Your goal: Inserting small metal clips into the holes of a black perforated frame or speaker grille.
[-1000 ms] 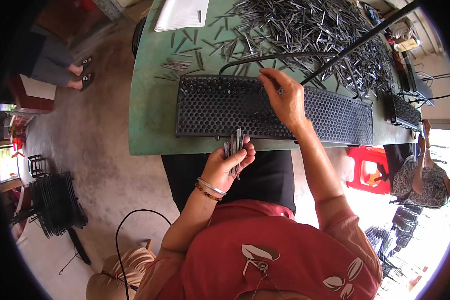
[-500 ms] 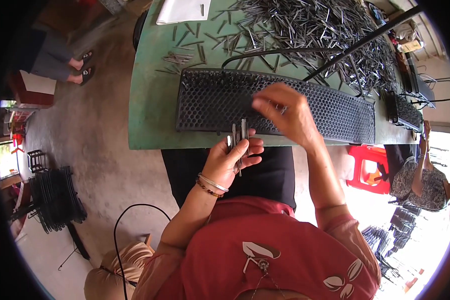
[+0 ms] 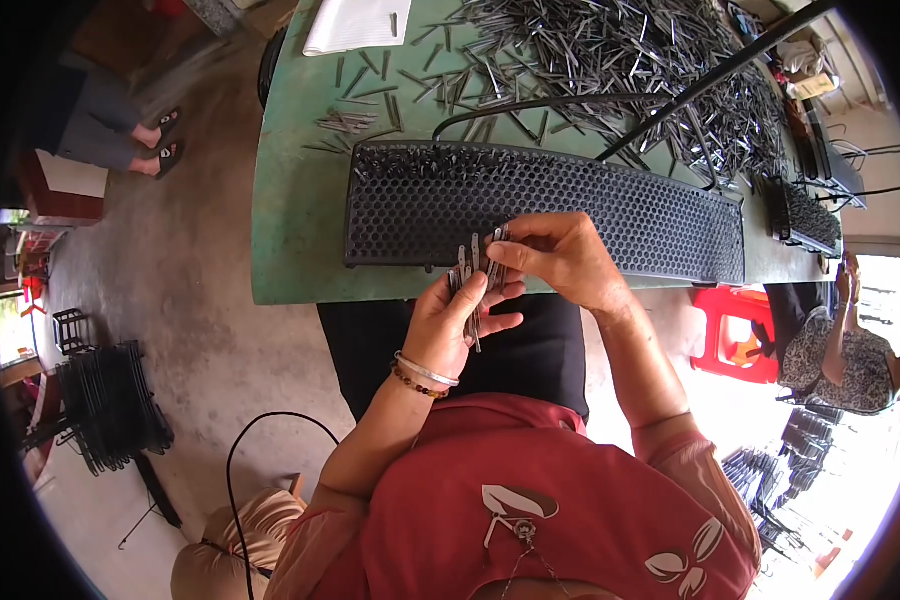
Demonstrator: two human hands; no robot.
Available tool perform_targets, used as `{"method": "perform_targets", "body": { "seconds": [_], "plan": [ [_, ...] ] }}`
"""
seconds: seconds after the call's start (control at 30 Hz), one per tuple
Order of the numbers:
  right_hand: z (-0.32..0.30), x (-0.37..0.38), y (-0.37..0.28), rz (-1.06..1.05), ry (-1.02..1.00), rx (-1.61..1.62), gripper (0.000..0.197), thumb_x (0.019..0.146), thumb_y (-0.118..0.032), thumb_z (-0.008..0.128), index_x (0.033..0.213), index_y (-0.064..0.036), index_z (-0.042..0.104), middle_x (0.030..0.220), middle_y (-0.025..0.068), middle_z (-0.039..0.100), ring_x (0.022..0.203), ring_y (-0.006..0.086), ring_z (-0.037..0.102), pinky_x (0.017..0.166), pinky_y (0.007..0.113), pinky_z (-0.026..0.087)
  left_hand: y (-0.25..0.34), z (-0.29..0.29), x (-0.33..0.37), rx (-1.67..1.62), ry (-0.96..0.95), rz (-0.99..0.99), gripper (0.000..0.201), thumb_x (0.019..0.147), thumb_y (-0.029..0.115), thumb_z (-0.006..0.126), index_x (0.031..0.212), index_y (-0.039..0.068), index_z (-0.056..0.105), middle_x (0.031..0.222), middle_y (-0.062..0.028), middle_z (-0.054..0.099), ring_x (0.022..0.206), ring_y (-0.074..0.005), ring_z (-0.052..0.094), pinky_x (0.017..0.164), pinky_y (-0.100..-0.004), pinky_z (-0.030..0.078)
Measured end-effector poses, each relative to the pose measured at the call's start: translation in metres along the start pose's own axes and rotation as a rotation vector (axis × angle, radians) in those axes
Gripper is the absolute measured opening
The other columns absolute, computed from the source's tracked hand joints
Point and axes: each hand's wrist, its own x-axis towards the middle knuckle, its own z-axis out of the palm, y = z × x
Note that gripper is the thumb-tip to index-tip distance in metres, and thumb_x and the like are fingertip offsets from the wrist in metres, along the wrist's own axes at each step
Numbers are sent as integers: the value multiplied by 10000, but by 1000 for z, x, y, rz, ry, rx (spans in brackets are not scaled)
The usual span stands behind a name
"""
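Note:
My left hand [image 3: 458,312] is closed around a small bunch of thin flat metal strips [image 3: 476,250], their upper ends sticking up past the thumb. My right hand [image 3: 560,262] pinches at the right side of that bunch, thumb and forefinger on the strips' upper ends. Just beyond both hands lies a long black tray [image 3: 610,215] full of round holes, at the table's near edge. Many small dark pieces stand in its holes along the far left rows. Some strips are hidden by my fingers.
A large heap of loose dark strips [image 3: 630,60] covers the far side of the green table [image 3: 290,230]. A black bar [image 3: 720,75] slants over it. White paper [image 3: 355,25] lies far left. A red stool [image 3: 735,335] and another person [image 3: 840,360] are at the right.
My right hand has come back from over the tray, down and left, to the strips in my left hand. My left hand has stayed nearly in place.

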Motion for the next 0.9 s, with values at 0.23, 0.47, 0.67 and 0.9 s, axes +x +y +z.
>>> {"method": "perform_targets", "body": {
  "seconds": [0.23,0.47,0.67,0.9],
  "plan": [
    [-15,20,-6,-208,295,-69,212,833,-117,694,980,31,656,767,33,657,732,70,594,673,221,482,-2,-5,0,-43,23,-30,309,950,197,514,1182,-7,526,1117,-169,608,1025,-251,612,774,-397,570],
    [-20,51,4,-414,464,-415,211,820,-117,696,1014,-40,668,804,54,681,741,85,608,694,244,481,-4,-6,-1,-49,4,-88,302,949,200,516,1178,4,537,1113,-159,612,1019,-236,614,762,-384,574],
    [-18,57,8,-445,364,-492,243,810,-131,699,1026,-32,650,876,112,687,786,160,658,700,286,508,-4,-9,-2,-51,12,-95,296,949,199,517,1176,10,539,1100,-151,617,1011,-231,617,755,-380,576],
    [-22,58,7,-401,322,-350,235,817,-118,701,1030,-29,656,842,70,680,764,110,623,692,254,496,-6,-12,0,-74,-1,-95,303,951,201,511,1182,6,527,1091,-153,619,999,-230,622,747,-375,578]
  ]
}}
